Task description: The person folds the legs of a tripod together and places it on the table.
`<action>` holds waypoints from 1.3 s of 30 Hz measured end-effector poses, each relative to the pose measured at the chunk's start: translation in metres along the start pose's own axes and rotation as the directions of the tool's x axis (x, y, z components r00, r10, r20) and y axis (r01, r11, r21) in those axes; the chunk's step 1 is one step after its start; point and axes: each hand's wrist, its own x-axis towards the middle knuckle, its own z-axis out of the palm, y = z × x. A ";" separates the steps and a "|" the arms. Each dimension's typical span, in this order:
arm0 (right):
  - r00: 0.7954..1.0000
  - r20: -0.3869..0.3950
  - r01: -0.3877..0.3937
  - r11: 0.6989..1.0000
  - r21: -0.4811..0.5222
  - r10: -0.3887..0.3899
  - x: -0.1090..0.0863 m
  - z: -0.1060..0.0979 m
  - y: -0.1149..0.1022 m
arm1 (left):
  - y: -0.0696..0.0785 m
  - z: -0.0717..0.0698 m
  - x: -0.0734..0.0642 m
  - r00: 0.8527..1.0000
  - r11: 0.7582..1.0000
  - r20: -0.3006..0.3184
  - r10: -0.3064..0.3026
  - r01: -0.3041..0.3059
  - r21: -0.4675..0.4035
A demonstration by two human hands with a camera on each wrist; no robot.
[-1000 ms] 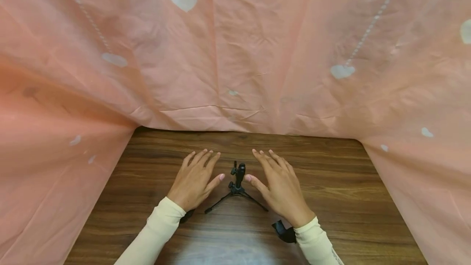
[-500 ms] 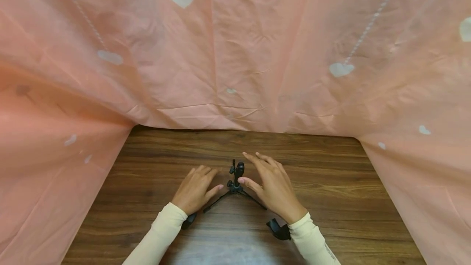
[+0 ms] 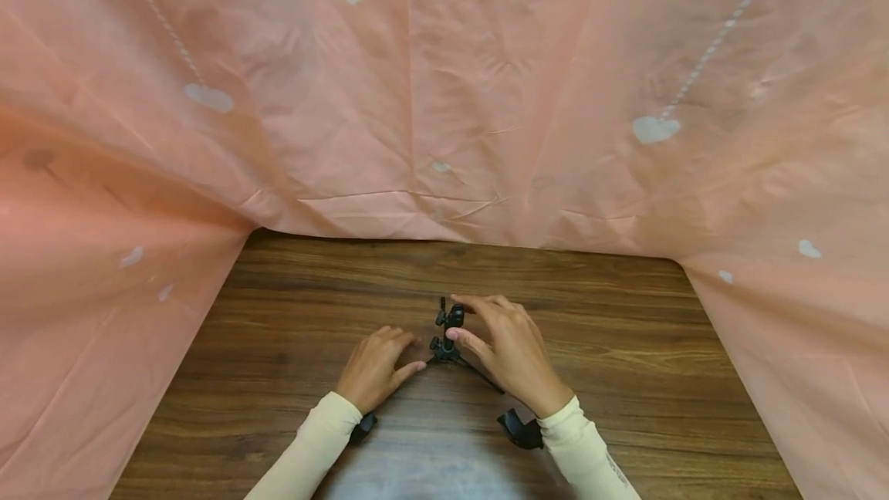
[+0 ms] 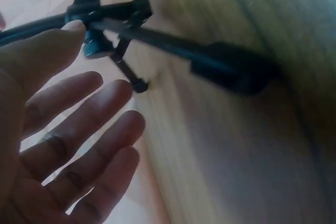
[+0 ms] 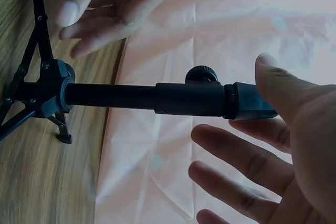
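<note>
A small black tabletop tripod stands upright with its legs spread on the wooden table. My right hand is at its top, thumb and index finger on either side of the head, the other fingers loosely bent. In the right wrist view, the thumb overlaps the tripod's head, and the fingers lie apart below the column. My left hand is low on the left, its thumb near the hub and one leg. The left wrist view shows its fingers relaxed, with the thumb overlapping the tripod near the hub.
The brown wooden table is enclosed at the back and both sides by a pink cloth with white hearts. A black wrist mount hangs under the right wrist, and another under the left.
My right hand has come left to the tripod's top. My left hand has lowered and drawn back slightly, toward the tripod's base. The tripod stands in about the same place.
</note>
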 end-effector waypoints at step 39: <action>0.998 -0.043 -0.034 0.998 0.062 0.037 0.011 0.012 -0.008 | 0.015 0.048 -0.005 0.962 0.970 -0.258 0.089 -0.025 0.241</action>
